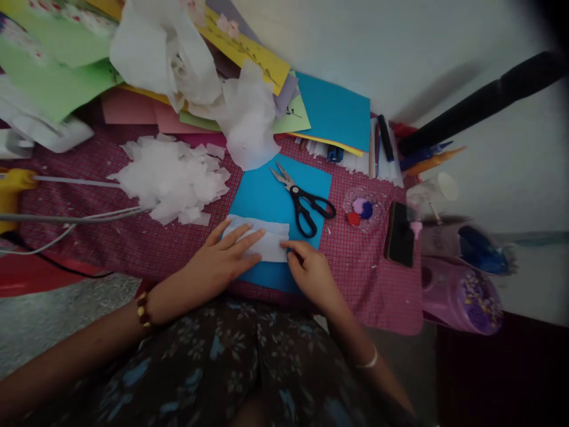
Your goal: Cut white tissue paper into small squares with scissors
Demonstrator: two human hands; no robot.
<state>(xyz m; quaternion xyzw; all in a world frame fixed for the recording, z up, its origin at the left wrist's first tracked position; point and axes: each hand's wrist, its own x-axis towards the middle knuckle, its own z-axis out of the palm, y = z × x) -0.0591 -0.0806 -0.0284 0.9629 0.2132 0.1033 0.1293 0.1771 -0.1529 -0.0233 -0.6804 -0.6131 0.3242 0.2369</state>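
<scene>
The left hand (222,255) presses flat, fingers spread, on a white tissue strip (267,240) lying on the blue card (267,196); the right hand (311,270) pinches its edge, seemingly mid-fold. Creasing needs steady pressure. Scissors (304,198) lie beyond.

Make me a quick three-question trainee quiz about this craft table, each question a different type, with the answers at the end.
1. True or false: the scissors lie on the blue paper sheet.
2. What does the left hand press flat? A) phone B) white tissue strip C) glue gun
3. Fill in: the pile of cut white tissue pieces lies on the ____ side of the blue paper sheet.

Key
1. True.
2. B: the white tissue strip; the right hand pinches its right end.
3. Left.
</scene>
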